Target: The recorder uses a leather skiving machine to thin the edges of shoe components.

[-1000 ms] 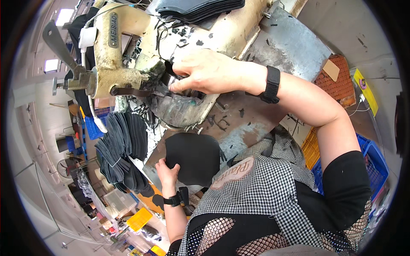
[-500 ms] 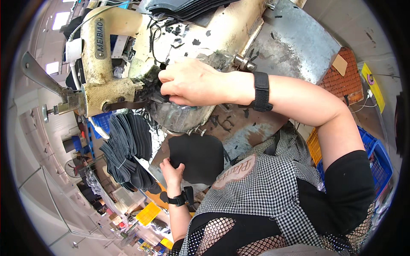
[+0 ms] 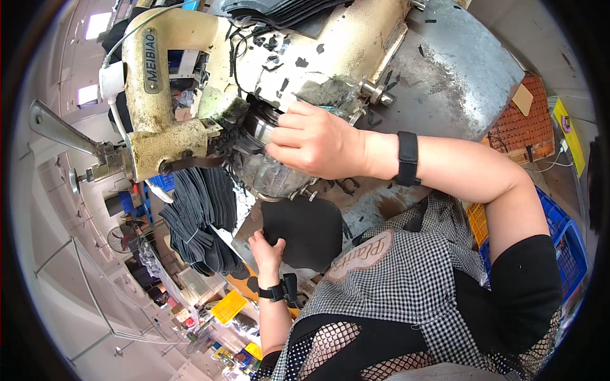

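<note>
At the lower middle, my left hand (image 3: 268, 252) pinches the left edge of a flat black sheet piece (image 3: 304, 233) with rounded corners. That piece lies in front of the machine, close to my apron. My right hand (image 3: 316, 143) is closed, its fingers curled beside a shiny round metal part (image 3: 259, 122) of a cream-coloured skiving machine (image 3: 143, 82). Dark scraps surround that part, and what the right fingers hold, if anything, is hidden. A cloudy plastic cover (image 3: 273, 178) sits under the right hand.
Bundled dark cut pieces (image 3: 197, 219) stand at the left of the work table. More black sheets (image 3: 279, 14) are stacked on the machine's far side. A bare metal plate (image 3: 454, 70) is at the right, with a blue crate (image 3: 569, 254) below it. A metal lever (image 3: 67, 130) juts out left.
My right hand has moved back from the round metal part toward me and to the right, uncovering it. The left hand still grips the black piece. The whole view has shifted slightly.
</note>
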Tool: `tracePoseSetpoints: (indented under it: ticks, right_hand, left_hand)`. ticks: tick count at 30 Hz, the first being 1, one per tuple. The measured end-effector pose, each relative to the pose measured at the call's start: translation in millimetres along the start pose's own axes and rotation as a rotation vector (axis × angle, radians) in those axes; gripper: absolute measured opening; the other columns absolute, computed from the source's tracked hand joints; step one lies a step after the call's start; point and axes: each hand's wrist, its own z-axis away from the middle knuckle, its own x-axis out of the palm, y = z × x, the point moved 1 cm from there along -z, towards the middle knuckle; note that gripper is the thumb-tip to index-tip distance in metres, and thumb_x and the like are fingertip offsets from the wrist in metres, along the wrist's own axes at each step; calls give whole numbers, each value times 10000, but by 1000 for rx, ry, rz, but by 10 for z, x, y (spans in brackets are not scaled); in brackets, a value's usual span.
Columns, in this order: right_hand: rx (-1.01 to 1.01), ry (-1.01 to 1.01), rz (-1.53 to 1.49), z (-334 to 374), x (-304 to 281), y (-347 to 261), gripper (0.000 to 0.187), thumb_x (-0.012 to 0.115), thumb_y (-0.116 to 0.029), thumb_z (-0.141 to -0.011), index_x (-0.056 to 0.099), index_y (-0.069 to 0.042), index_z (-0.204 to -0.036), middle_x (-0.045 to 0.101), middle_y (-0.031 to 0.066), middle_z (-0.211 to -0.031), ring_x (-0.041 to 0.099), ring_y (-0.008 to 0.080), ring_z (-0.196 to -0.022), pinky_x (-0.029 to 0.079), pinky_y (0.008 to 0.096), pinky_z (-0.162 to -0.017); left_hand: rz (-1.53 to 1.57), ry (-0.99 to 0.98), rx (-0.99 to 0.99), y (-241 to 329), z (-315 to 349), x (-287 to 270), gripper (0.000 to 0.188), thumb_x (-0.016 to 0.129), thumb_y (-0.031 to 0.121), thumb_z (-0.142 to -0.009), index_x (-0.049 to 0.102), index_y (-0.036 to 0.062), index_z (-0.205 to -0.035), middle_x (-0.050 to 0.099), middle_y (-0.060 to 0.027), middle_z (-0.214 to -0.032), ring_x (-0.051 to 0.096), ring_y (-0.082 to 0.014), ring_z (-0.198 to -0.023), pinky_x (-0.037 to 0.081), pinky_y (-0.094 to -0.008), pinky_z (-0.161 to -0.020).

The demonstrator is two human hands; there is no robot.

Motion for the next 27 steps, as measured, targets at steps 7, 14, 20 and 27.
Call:
tracePoseSetpoints:
  ticks: [7,14,20,27]
  right_hand:
    - [-53,47,16,66,-20,18,147,564,-155,-649,613,-56,-745,497,8,-757,507,159,-753,417,292,-733]
    - [-80,22,78,70,31,19,136,557,-170,-641,606,-64,-712,492,1,-751,488,158,-742,414,297,-719]
    - [-106,-8,44,99,21,11,189,584,-147,-663,616,-26,-805,512,9,-759,500,163,-732,417,304,-693]
    - [-84,21,64,116,13,-13,161,559,-168,-653,598,-47,-751,493,5,-757,495,159,-742,416,293,-718]
  left_hand:
    - [2,-42,5,32,-5,-44,575,700,181,-661,502,-71,-1139,502,-250,-1087,530,-391,-1002,449,-408,-901]
    - [-1,-49,15,66,-24,-61,564,697,181,-658,502,-77,-1119,499,-254,-1087,523,-398,-1008,446,-411,-903]
    - [-25,-63,1,70,-6,-62,577,703,179,-658,493,-80,-1129,494,-259,-1097,510,-402,-1031,434,-411,-918]
    - [-24,-50,-1,115,34,-61,573,701,173,-671,488,-72,-1143,489,-260,-1111,502,-405,-1049,425,-416,-933]
